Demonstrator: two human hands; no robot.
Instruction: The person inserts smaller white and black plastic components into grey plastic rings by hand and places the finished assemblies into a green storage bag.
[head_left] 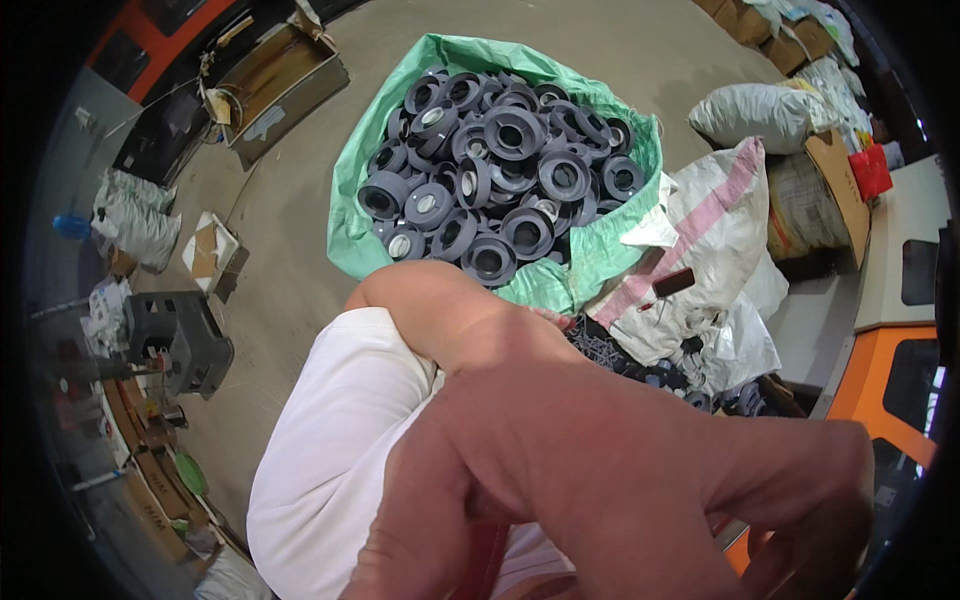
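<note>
My left hand is raised very close to the camera and fills the lower middle. Its fingers are spread apart, one bent on the right, and nothing shows in them. The bare arm comes out of white clothing. Beyond the arm stands a green woven sack, its mouth wide, heaped with grey ring-shaped plastic parts. At the sack's near edge a little skin shows, perhaps fingertips of my right hand; the rest is hidden behind the arm.
A white sack with a pink stripe lies right of the green one, a small dark phone-like object on it. Small grey parts lie below. Left are a dark plastic stool and a metal trough; orange machinery stands right.
</note>
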